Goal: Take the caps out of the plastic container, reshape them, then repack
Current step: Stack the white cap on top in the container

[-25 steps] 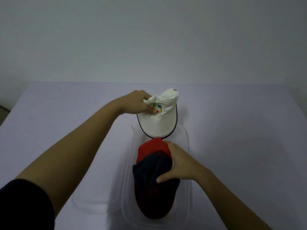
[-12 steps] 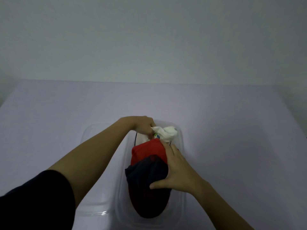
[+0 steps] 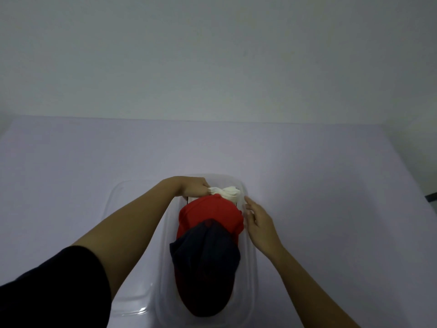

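Observation:
A clear plastic container (image 3: 251, 275) lies lengthwise in front of me on the table. Inside it a dark navy cap (image 3: 205, 266) lies nearest me, with a red cap (image 3: 210, 211) tucked behind it. At the far end sits a white cap (image 3: 229, 192), mostly hidden behind the red one. My left hand (image 3: 192, 188) is closed on the white cap's crumpled crown at the container's far end. Beside the right wall, my right hand (image 3: 259, 222) has its fingers apart and holds nothing, close to the red cap's edge.
The container's clear lid (image 3: 123, 233) lies flat on the table to the left, partly under my left forearm. The pale lilac table (image 3: 331, 185) stretches to a plain wall behind.
My left hand has brought the white cap down from above the far rim into the container behind the red cap. My right hand has lifted off the caps and moved to the right.

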